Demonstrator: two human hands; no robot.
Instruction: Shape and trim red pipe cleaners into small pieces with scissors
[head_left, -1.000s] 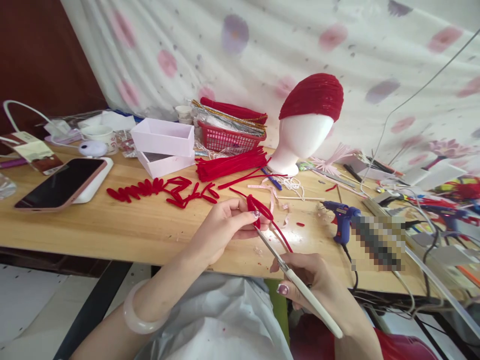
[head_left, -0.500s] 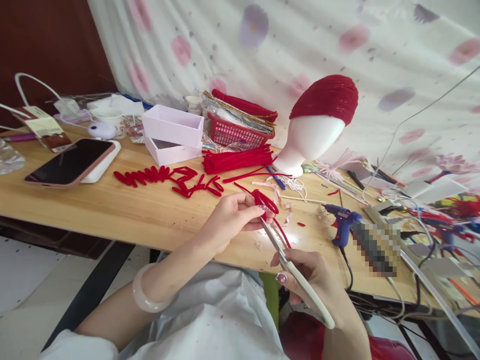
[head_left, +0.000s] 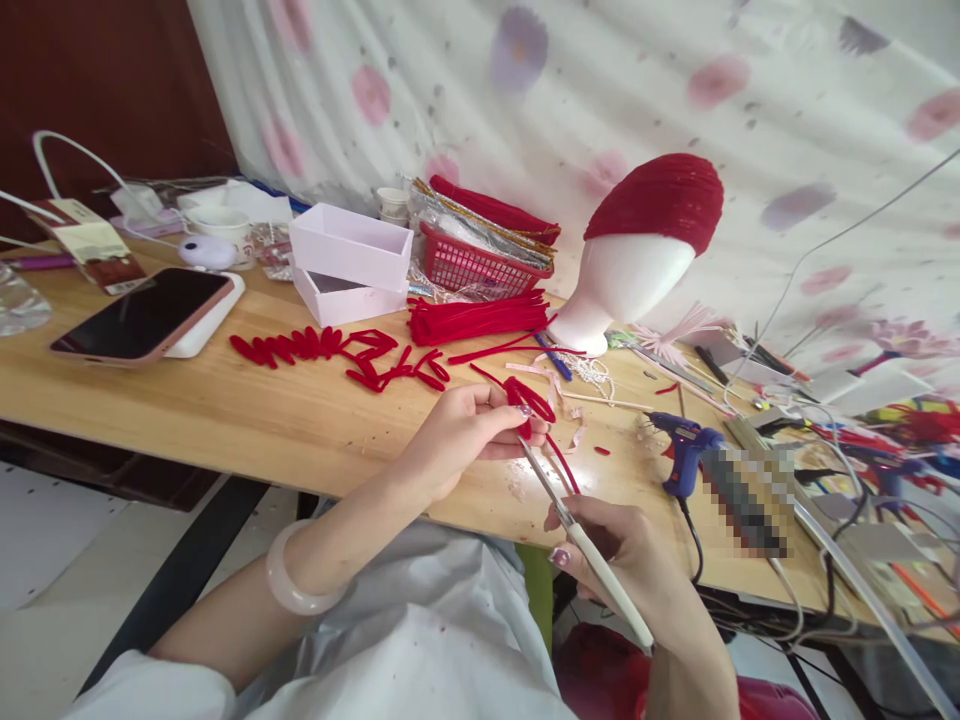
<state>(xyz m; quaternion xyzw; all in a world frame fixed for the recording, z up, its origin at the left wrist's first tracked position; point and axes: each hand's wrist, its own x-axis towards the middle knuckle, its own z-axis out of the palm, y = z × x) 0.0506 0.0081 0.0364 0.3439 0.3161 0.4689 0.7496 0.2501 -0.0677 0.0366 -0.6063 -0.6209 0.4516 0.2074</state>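
Note:
My left hand (head_left: 463, 435) pinches a folded red pipe cleaner (head_left: 534, 402) over the wooden table (head_left: 247, 420); its loose ends trail down toward my right hand. My right hand (head_left: 626, 560) grips white-handled scissors (head_left: 592, 560), whose blades reach up to the pipe cleaner just under my left fingertips. A row of bent red pipe cleaner pieces (head_left: 337, 355) lies on the table beyond my left hand. A bundle of straight red pipe cleaners (head_left: 476, 320) rests farther back.
A white foam head (head_left: 626, 290) wears a red cap (head_left: 660, 200). A blue glue gun (head_left: 686, 450) lies right of my hands amid cables. A phone (head_left: 142, 315), white boxes (head_left: 349, 265) and a red basket (head_left: 480, 265) stand at the back left.
The view has shifted slightly, so everything sits a little more to the right. Both hands keep their hold, with the scissor blades still at the pipe cleaner.

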